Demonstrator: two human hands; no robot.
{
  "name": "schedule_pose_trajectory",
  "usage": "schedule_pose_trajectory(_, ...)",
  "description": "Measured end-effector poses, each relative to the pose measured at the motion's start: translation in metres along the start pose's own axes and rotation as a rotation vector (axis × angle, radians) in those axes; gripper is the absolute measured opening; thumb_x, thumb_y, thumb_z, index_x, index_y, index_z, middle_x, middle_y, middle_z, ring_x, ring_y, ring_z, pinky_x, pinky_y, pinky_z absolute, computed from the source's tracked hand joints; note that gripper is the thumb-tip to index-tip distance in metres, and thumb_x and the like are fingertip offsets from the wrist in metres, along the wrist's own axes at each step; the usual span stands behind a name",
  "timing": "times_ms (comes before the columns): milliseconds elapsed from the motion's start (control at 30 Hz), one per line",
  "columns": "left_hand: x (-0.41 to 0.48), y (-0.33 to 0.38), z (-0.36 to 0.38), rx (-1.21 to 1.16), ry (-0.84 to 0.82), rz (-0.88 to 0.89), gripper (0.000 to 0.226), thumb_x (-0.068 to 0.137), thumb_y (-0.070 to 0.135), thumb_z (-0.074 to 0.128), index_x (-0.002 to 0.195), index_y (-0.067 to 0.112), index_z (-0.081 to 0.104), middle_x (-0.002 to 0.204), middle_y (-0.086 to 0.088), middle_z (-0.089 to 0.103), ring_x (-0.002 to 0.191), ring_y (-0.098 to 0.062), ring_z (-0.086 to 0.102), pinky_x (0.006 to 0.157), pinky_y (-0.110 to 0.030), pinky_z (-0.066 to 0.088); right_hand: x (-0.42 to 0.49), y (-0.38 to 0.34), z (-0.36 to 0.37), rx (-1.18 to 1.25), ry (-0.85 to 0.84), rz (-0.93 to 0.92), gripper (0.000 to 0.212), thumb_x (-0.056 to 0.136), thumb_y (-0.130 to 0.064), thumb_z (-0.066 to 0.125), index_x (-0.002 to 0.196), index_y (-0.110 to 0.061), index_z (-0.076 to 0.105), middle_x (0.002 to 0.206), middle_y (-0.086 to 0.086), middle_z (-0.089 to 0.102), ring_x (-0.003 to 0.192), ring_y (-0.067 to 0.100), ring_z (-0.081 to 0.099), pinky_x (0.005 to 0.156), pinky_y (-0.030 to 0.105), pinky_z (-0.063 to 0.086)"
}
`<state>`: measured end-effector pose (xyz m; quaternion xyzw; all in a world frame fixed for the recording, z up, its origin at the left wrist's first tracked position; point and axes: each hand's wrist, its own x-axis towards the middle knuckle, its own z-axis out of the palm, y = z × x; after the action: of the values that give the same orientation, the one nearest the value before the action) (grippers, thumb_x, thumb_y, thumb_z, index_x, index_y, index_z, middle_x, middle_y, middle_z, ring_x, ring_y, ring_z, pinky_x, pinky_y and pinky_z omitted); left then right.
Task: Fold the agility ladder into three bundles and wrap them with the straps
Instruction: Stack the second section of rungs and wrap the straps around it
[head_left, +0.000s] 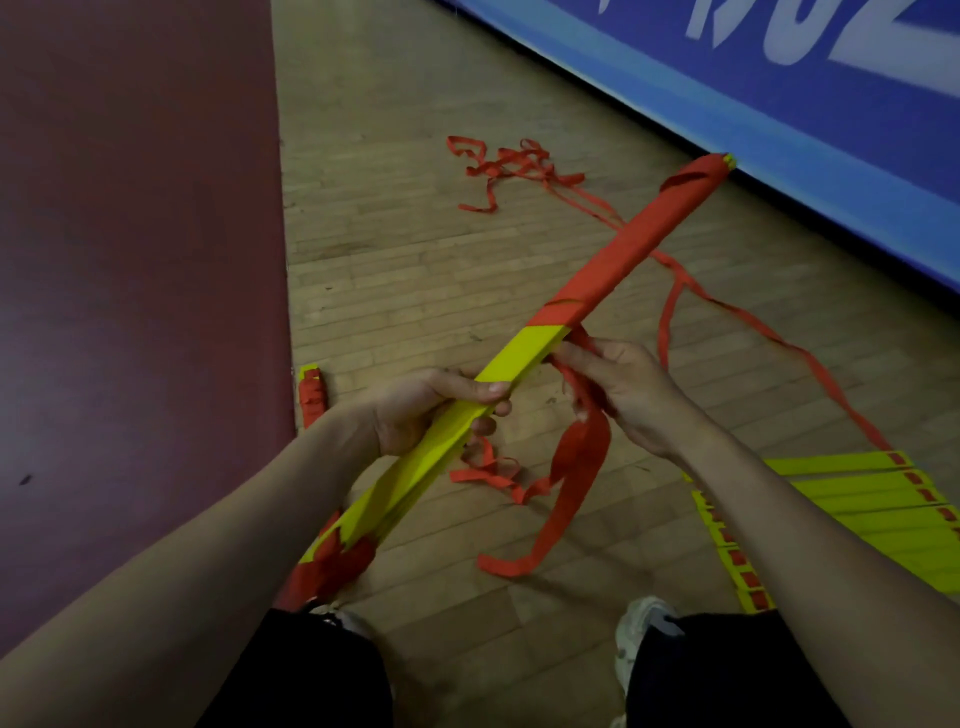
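Bundle (524, 358) of stiff yellow rungs runs diagonally through frame center, upper half already strap-wrapped. Left hand (436, 410) closed around bare yellow section. Right hand (623, 395) pinches limp red strap (576, 467) beside wrap edge. Rungs look light, rigid; strap floppy, probably tangle-prone, so grip it close to bundle. Unfolded rungs (852, 499) lie lower right.
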<state>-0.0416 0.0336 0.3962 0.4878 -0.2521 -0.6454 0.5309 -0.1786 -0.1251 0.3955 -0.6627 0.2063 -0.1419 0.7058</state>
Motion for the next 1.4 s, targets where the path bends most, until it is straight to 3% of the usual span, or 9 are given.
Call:
schedule_pose_trajectory(267,-0.002,0.003,-0.009,0.054,-0.01,0.081,0.035,0.048,0.031,0.092,0.075,0.023,0.071,0.07,0.002,0.06,0.05,-0.009,0.051,0.047,-0.02,0.044,-0.005,-0.002,-0.002,-0.147,-0.051,0.065,0.008,0.086,-0.013,0.067,0.08,-0.007,0.064,0.051,-0.002,0.061,0.045,0.01,0.061,0.043,0.019,0.046)
schedule_pose_trajectory(367,-0.001,0.003,-0.009,0.075,0.068,0.081,0.028,0.058,0.019,0.085,0.08,0.019,0.067,0.069,0.001,0.06,0.049,-0.01,0.051,0.047,-0.02,0.044,-0.005,0.001,-0.001,-0.149,0.034,0.1,0.013,0.081,-0.017,0.073,0.077,-0.006,0.067,0.054,0.004,0.059,0.041,0.01,0.056,0.041,0.019,0.045)
schedule_pose_trajectory(467,0.001,0.004,-0.008,0.087,0.156,0.089,0.012,0.074,0.013,0.061,0.085,0.016,0.058,0.068,0.001,0.059,0.049,-0.01,0.05,0.046,-0.019,0.043,-0.003,0.003,-0.002,-0.201,0.107,0.097,0.018,0.076,-0.023,0.078,0.074,-0.007,0.069,0.052,0.002,0.056,0.039,0.006,0.049,0.038,0.017,0.039)
schedule_pose_trajectory(667,0.001,0.005,-0.006,0.146,0.233,0.087,0.011,0.072,0.014,0.062,0.083,0.015,0.059,0.068,0.001,0.059,0.051,-0.011,0.05,0.047,-0.018,0.041,-0.002,0.008,-0.009,-0.358,0.128,0.059,0.027,0.075,-0.03,0.079,0.074,-0.004,0.07,0.04,-0.008,0.048,0.036,0.003,0.042,0.036,0.015,0.032)
schedule_pose_trajectory(833,0.008,0.002,0.0,0.225,0.401,0.083,0.013,0.083,0.002,0.066,0.095,0.007,0.064,0.071,-0.007,0.066,0.052,-0.015,0.056,0.048,-0.02,0.046,-0.005,0.005,-0.004,-0.455,0.158,-0.06,0.041,0.077,-0.035,0.077,0.076,0.004,0.067,0.059,0.016,0.065,0.051,0.01,0.054,0.05,0.022,0.038)
schedule_pose_trajectory(967,0.014,-0.005,0.005,0.301,0.504,0.076,0.012,0.083,0.001,0.068,0.094,0.006,0.065,0.072,-0.011,0.069,0.05,-0.016,0.058,0.048,-0.022,0.048,-0.008,0.004,0.0,-0.539,0.196,-0.099,0.041,0.079,-0.033,0.076,0.051,-0.017,0.051,0.036,-0.011,0.045,0.036,-0.001,0.04,0.043,0.013,0.029)
schedule_pose_trajectory(1233,0.038,-0.022,0.018,0.807,0.778,0.198,0.008,0.082,0.021,0.068,0.087,0.024,0.063,0.071,0.001,0.071,0.058,-0.019,0.065,0.064,-0.036,0.057,-0.002,0.01,0.017,-0.547,0.345,-0.109,0.047,0.085,-0.041,0.069,0.05,-0.016,0.049,0.045,-0.006,0.045,0.04,0.003,0.045,0.044,0.016,0.032)
schedule_pose_trajectory(1300,0.038,-0.022,0.024,1.016,0.848,0.189,0.019,0.084,0.029,0.066,0.103,0.028,0.062,0.082,0.0,0.072,0.076,-0.025,0.069,0.072,-0.041,0.056,-0.001,0.01,0.021,-0.548,0.382,-0.083,0.05,0.086,-0.047,0.065,0.051,-0.015,0.048,0.046,-0.003,0.044,0.039,0.005,0.043,0.043,0.017,0.032)
schedule_pose_trajectory(1400,0.037,-0.022,0.036,1.454,0.982,0.169,0.035,0.092,0.033,0.056,0.127,0.03,0.052,0.103,-0.007,0.069,0.098,-0.032,0.064,0.075,-0.036,0.048,0.002,0.01,0.026,-0.49,0.442,-0.047,0.055,0.084,-0.053,0.064,0.05,-0.014,0.047,0.04,-0.007,0.04,0.036,0.005,0.04,0.041,0.017,0.03)
